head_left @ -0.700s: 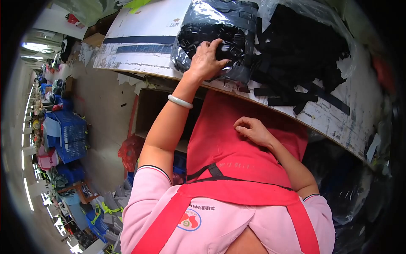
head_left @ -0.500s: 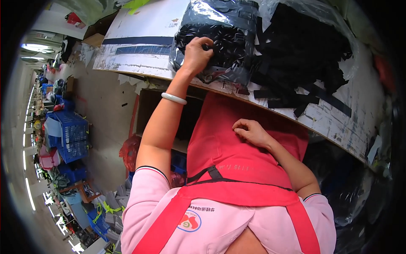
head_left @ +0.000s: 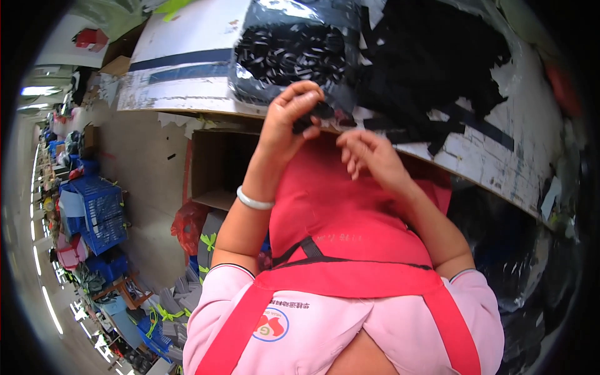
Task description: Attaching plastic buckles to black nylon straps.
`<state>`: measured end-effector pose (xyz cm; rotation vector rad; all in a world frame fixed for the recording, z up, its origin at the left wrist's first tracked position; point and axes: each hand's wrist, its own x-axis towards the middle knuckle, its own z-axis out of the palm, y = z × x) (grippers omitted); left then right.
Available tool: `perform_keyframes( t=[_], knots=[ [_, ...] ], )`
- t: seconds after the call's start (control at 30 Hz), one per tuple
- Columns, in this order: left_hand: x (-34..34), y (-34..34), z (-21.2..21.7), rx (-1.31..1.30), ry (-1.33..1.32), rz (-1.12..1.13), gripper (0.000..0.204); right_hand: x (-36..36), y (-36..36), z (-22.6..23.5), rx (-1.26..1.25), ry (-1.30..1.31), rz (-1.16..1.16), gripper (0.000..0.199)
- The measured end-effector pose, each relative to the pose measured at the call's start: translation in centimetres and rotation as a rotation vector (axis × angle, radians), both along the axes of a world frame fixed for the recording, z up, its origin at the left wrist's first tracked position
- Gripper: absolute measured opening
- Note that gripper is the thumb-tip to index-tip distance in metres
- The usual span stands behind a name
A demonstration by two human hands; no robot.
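Observation:
My left hand (head_left: 287, 119), with a pale bangle on its wrist, is closed in front of the table's near edge. A small black plastic piece (head_left: 322, 110) shows at its fingertips; blur hides its exact kind. My right hand (head_left: 373, 157) hovers over the red apron (head_left: 350, 212), close to the left one. Its fingers are loosely bent and apart, with nothing visible in them. Just beyond both hands lies a clear plastic bag (head_left: 250, 92) full of small, shiny black plastic pieces (head_left: 290, 53).
Black fabric pieces and straps (head_left: 431, 56) are heaped on the worn white tabletop (head_left: 187, 37) to the right. An open cardboard box (head_left: 219, 156) is under the table edge. Blue crates (head_left: 97, 209) stand on the floor (head_left: 147, 169) at left, near a red bag (head_left: 189, 228).
My left hand has drawn back from the bag toward me with a black piece. My right hand has risen from the apron toward it. The whole view has shifted slightly.

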<state>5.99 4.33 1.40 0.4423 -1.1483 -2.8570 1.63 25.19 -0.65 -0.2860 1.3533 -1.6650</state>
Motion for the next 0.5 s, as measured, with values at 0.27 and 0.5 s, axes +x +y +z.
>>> perform_keyframes(
  t=[0.27, 0.5],
  knots=[
    [3.9, 3.6, -2.6, 0.163, -0.066, 0.005, 0.024, -0.6, 1.0, 0.4, -0.064, -0.202, -0.05, 0.021],
    [5.7, 4.3, -2.7, -0.059, -0.132, -0.238, 0.034, 0.2, 2.9, -1.1, -0.078, -0.472, 0.059, 0.025]
  ],
)
